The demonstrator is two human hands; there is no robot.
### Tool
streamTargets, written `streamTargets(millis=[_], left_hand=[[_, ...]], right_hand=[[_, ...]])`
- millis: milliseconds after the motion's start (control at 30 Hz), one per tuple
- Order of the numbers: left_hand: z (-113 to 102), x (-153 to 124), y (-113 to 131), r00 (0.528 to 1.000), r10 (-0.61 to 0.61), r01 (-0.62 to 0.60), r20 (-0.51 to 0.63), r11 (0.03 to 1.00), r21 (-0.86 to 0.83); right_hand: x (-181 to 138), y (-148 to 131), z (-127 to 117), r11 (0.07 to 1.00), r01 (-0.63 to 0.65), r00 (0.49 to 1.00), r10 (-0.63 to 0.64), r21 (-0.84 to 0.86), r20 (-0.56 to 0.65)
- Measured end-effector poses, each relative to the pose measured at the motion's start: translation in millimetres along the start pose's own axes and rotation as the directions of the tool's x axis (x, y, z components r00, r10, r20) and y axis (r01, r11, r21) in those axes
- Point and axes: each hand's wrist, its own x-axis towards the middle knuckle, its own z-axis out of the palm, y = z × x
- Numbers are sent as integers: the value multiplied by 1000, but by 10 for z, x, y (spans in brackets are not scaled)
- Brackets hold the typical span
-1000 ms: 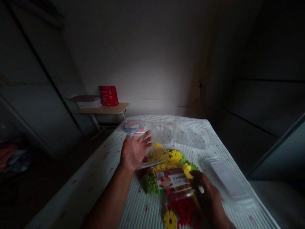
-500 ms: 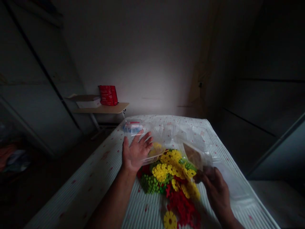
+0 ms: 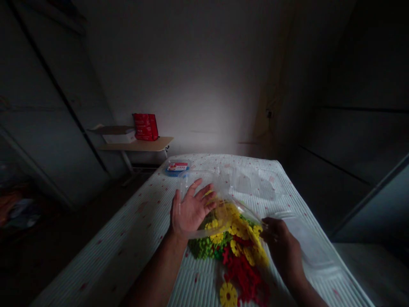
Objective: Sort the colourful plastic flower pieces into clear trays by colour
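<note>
A heap of flat flower-shaped plastic pieces [image 3: 234,249], yellow, green and red, lies on the white striped table [image 3: 134,230]. A clear plastic container [image 3: 220,204] is tipped over the heap. My left hand [image 3: 191,209] is pressed against its left wall with the fingers spread. My right hand [image 3: 281,247] grips the container's right edge near the heap. One yellow piece [image 3: 228,295] lies alone at the front.
A small round tub with a red label [image 3: 177,167] stands at the table's far left. Clear plastic lids and trays [image 3: 255,181] lie at the back and right [image 3: 316,251]. A side shelf [image 3: 137,146] holds a red bag and boxes.
The container has swung down and to the right over the heap. My left hand followed it right. The small labelled tub now stands uncovered at the back.
</note>
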Motion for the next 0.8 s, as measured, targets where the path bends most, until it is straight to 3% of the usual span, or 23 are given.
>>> streamTargets(millis=[100, 267, 500, 667, 800], left_hand=[[-12, -27, 27, 998, 61, -61, 18, 998, -19], [32, -87, 54, 994, 104, -103, 29, 994, -32], [185, -171, -38, 991, 125, -127, 49, 991, 38], [160, -179, -139, 984, 123, -135, 126, 986, 97], [66, -176, -174, 978, 114, -141, 173, 978, 153]], right_hand=[[-34, 58, 18, 983, 121, 992, -114, -137, 58], [-149, 38, 39, 945, 299, 935, -262, -131, 239], [-275, 6, -143, 888, 354, 877, -206, -293, 433], [-193, -93, -270, 925, 356, 804, -230, -134, 548], [-103, -211, -328, 958, 274, 878, -214, -83, 429]])
